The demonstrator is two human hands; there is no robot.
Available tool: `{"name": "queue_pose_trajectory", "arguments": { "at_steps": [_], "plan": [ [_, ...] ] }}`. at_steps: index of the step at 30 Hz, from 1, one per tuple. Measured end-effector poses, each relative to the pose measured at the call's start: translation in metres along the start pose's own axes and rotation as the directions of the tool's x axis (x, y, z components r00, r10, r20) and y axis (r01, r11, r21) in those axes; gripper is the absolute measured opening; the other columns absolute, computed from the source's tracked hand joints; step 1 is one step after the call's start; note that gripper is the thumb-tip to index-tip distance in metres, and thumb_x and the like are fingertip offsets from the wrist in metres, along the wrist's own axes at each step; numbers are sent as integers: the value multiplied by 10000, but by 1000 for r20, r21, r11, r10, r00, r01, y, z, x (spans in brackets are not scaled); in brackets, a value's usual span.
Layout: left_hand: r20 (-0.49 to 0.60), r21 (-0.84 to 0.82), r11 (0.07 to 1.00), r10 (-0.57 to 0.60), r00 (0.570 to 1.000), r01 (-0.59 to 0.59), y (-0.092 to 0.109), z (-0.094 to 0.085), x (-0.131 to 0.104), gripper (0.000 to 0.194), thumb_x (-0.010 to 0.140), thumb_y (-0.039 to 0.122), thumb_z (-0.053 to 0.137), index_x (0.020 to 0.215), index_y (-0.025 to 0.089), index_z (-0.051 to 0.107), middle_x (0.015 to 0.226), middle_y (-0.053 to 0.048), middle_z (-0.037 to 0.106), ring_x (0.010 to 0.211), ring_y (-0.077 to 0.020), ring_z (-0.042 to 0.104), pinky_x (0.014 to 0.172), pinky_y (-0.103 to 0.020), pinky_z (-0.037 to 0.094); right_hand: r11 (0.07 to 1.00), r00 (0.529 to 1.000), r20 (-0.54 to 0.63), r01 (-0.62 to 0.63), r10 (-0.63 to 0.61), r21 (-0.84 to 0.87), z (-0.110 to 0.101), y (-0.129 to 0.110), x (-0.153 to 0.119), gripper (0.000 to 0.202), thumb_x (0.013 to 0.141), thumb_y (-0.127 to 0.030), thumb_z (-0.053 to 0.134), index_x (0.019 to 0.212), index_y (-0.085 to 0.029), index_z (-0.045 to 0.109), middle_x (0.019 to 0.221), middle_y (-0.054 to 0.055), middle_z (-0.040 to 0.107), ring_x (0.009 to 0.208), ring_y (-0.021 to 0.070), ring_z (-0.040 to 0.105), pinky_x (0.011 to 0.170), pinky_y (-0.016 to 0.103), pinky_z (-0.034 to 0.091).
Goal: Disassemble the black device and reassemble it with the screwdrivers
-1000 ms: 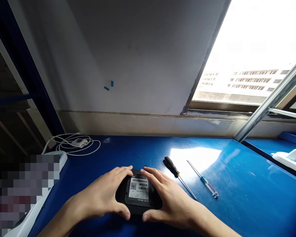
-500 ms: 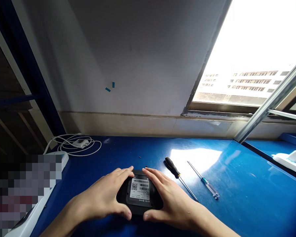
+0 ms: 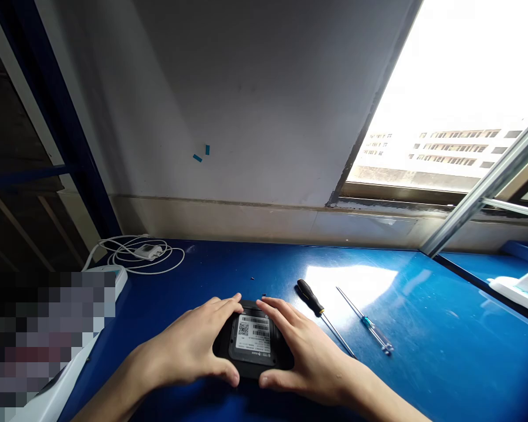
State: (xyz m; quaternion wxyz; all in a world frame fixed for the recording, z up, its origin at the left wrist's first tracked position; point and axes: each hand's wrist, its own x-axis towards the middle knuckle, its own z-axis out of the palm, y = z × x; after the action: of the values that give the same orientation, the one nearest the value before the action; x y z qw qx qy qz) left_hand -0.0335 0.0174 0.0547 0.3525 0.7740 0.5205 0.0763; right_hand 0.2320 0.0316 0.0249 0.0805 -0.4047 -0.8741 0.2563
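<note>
A black box-shaped device [image 3: 251, 364] with a white barcode label [image 3: 253, 334] facing up is low in the middle of the view. My left hand [image 3: 193, 343] grips its left side, thumb at the near edge and fingers at the far edge. Around its right side my right hand [image 3: 310, 357] is wrapped in the same way. To the right lies a screwdriver with a black handle [image 3: 308, 296], its shaft pointing toward me. Farther right is a screwdriver with a clear handle [image 3: 378, 337], its tip pointing away.
The blue table [image 3: 444, 351] meets a wall at the back. A coiled white cable [image 3: 173, 269] with a charger [image 3: 148, 252] lies back left. Beside it is a white-edged object, partly pixelated. Small dark bits lie beyond the device. A power strip [image 3: 517, 293] is far right.
The whole view has shifted slightly, so most things appear a little farther right. Both hands keep the same hold on the black device.
</note>
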Motion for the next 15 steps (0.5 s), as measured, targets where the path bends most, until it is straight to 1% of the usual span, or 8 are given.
{"name": "queue_pose_trajectory", "arguments": {
  "at_steps": [3, 6, 11, 15],
  "plan": [
    [1, 3, 1000, 2, 1000, -2, -1, 0, 0, 941, 662, 476, 931, 1506, 267, 571, 1721, -95, 392, 1560, -408, 381, 1262, -503, 364, 1000, 1000, 6, -2, 2, -2, 0, 0, 0, 1177, 774, -760, 767, 1679, -165, 306, 1700, 234, 363, 1552, 434, 390, 1267, 603, 359],
    [5, 24, 1000, 15, 1000, -15, -1, 1, 1, 930, 670, 506, 926, 1497, 268, 572, 1725, -98, 384, 1591, -396, 330, 1283, -518, 331, 1000, 1000, -12, 23, -23, 4, 0, 0, 1, 1181, 779, -753, 767, 1688, -179, 278, 1695, 234, 371, 1542, 429, 406, 1257, 604, 373],
    [-26, 56, 995, 81, 996, -80, 1, 3, 4, 890, 664, 507, 938, 1448, 250, 606, 1670, -132, 458, 1579, -415, 343, 1281, -561, 331, 1000, 1000, -5, 18, -18, 1, 0, 0, 1, 1187, 782, -772, 749, 1689, -174, 273, 1696, 229, 372, 1550, 427, 397, 1266, 604, 361],
    [-11, 71, 995, 68, 998, -67, 4, 4, 4, 899, 677, 504, 940, 1463, 249, 588, 1681, -137, 434, 1594, -413, 312, 1286, -562, 320, 1000, 1000, 2, 12, -12, -1, -1, -1, 1, 1196, 778, -777, 749, 1687, -159, 276, 1699, 234, 366, 1553, 427, 392, 1268, 603, 359]
  ]
}}
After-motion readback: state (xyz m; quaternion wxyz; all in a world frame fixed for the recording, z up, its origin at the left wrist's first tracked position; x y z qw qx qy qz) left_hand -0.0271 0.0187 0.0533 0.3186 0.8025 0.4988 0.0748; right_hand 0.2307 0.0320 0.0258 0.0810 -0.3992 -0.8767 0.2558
